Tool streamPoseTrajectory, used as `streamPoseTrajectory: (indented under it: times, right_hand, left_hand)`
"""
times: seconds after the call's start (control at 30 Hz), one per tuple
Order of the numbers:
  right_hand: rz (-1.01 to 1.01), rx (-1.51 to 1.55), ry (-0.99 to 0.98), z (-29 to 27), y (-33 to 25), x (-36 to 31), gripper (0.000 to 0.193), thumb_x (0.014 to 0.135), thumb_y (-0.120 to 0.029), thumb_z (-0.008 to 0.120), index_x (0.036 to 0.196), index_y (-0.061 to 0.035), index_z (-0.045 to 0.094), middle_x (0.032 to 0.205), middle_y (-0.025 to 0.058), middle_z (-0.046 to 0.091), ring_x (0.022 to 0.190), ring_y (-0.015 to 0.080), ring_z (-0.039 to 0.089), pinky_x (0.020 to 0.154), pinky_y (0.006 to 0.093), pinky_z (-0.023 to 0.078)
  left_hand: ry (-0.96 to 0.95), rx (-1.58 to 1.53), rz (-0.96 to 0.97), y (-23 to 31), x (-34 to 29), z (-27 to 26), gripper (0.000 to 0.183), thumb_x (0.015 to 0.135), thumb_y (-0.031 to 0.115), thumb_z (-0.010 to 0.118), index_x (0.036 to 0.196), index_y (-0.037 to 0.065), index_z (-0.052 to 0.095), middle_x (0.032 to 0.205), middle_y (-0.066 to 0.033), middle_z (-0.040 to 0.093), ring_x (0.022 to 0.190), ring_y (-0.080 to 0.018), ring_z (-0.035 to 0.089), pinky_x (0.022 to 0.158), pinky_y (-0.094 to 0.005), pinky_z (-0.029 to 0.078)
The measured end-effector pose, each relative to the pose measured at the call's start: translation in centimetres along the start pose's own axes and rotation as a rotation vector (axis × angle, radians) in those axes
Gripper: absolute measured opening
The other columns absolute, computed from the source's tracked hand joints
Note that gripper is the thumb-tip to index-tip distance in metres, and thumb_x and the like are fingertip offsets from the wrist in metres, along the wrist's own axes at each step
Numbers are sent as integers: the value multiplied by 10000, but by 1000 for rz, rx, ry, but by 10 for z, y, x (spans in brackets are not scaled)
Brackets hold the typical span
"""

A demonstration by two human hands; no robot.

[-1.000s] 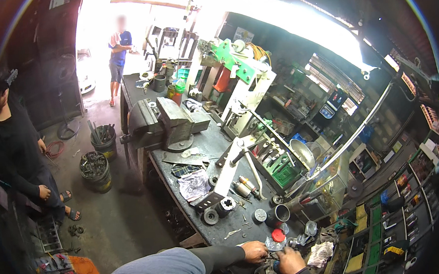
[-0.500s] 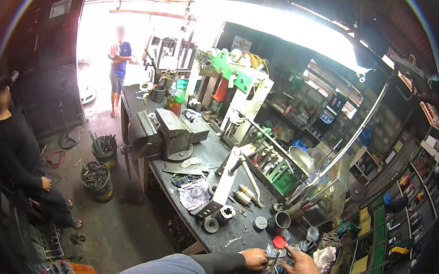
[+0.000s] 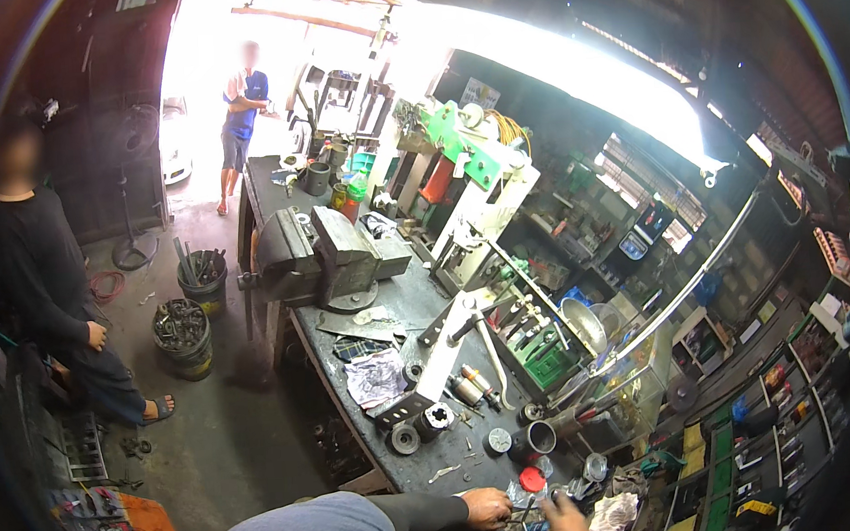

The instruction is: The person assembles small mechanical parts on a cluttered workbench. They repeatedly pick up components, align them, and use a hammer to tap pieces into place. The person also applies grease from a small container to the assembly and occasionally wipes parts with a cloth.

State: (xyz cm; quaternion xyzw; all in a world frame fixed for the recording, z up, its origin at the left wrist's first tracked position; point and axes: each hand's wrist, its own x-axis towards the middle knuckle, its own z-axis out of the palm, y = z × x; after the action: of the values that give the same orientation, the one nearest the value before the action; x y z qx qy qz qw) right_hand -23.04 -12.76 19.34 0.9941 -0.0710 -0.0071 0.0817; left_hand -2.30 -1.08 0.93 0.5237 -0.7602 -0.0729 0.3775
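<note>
Grip of left hand (image 3: pixel 487 508) and right hand (image 3: pixel 564 524), near a red lid (image 3: pixel 532 479), can't be discerned

Forward of the left hand (image 3: pixel 486 508), an open strip of bench (image 3: pixel 417 472) leads to the ring (image 3: pixel 404 439); only low, small parts lie on it. Ahead of the gap between left hand and right hand (image 3: pixel 564 523), the red lid (image 3: pixel 532 479) obstructs, with the cylinder (image 3: pixel 529 444) behind it. The rag (image 3: pixel 613 516) limits clearance right of the right hand. Farther along, the white beam (image 3: pixel 442 354) and vise (image 3: pixel 333 261) block low passage. Floor (image 3: pixel 256 433) access is open left of the bench, up to the bucket (image 3: pixel 188 361).
</note>
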Motion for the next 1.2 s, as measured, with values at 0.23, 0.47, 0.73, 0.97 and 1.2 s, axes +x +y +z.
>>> streamPoseTrajectory:
  times: [0.23, 0.47, 0.73, 0.97, 1.2]
  right_hand:
    - [-220, -62, 10, -11, -37, 16, 444, 952, -228, 696, 1391, -200, 754, 1619, 270, 526, 1531, 475, 447, 1242, 656, 348]
    - [241, 76, -125, 107, 8, 15, 295, 1018, -326, 630, 959, -85, 789, 837, 263, 749, 888, 426, 742, 883, 571, 562]
    - [-475, -91, -261, -29, -14, 39, 523, 881, -238, 713, 1401, -186, 729, 1413, 117, 652, 1448, 386, 529, 1266, 621, 352]
    - [343, 121, -159, 38, -8, 42, 443, 953, -454, 763, 855, -24, 804, 906, 282, 775, 876, 463, 775, 820, 600, 609]
    - [69, 52, -211, 14, -24, 32, 333, 930, -370, 752, 1024, -52, 789, 1048, 242, 735, 1031, 437, 710, 940, 597, 543]
  left_hand:
    - [31, -28, -11, 8, -5, -3, 271, 877, 295, 769, 1000, 57, 809, 1071, -136, 758, 1076, -367, 701, 959, -492, 581]
    - [21, -23, 17, 24, 10, 1, 302, 936, 327, 751, 995, 35, 803, 1075, -140, 771, 1069, -363, 714, 947, -484, 587]
    - [-4, -6, -57, 18, -3, -4, 310, 966, 350, 739, 1004, 49, 804, 1082, -146, 764, 1083, -368, 704, 959, -489, 579]
    - [54, -17, -32, 9, -5, 2, 300, 935, 344, 752, 944, 49, 801, 1014, -149, 756, 1038, -379, 709, 931, -504, 589]
    - [58, 1, -14, 8, -5, 5, 295, 922, 336, 765, 1003, 56, 810, 1028, -137, 758, 1042, -367, 714, 924, -499, 590]
